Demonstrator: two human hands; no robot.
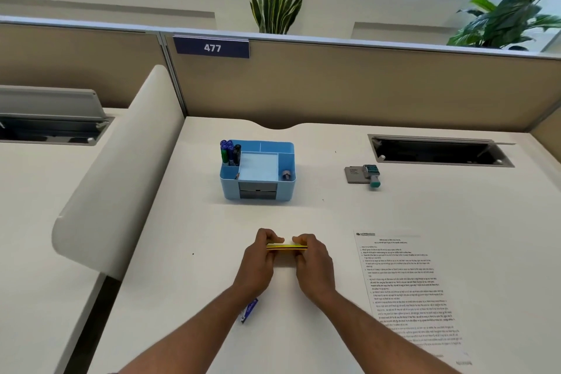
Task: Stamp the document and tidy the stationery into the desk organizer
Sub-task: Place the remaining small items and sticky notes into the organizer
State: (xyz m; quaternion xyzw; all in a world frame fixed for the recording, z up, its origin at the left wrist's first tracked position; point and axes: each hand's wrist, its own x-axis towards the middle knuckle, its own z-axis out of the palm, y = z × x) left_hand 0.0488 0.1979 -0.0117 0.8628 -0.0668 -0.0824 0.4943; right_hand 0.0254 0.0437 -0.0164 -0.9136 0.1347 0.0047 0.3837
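My left hand [259,258] and my right hand [312,261] grip the two ends of a thin yellow bundle of pencils [287,247], held level just above the desk. Beyond them stands the blue desk organizer [285,149], with several markers [229,153] upright in its left slot and a pale notepad in the middle. The printed document [406,288] lies flat to my right. A teal stamp [372,174] rests against a grey ink pad [353,174] at the back right. A small blue item [249,310] lies under my left forearm, partly hidden.
An open cable tray recess [440,153] is sunk into the desk at the back right. A white curved divider [121,167] bounds the desk on the left, and a tan partition [364,85] marked 477 closes the back.
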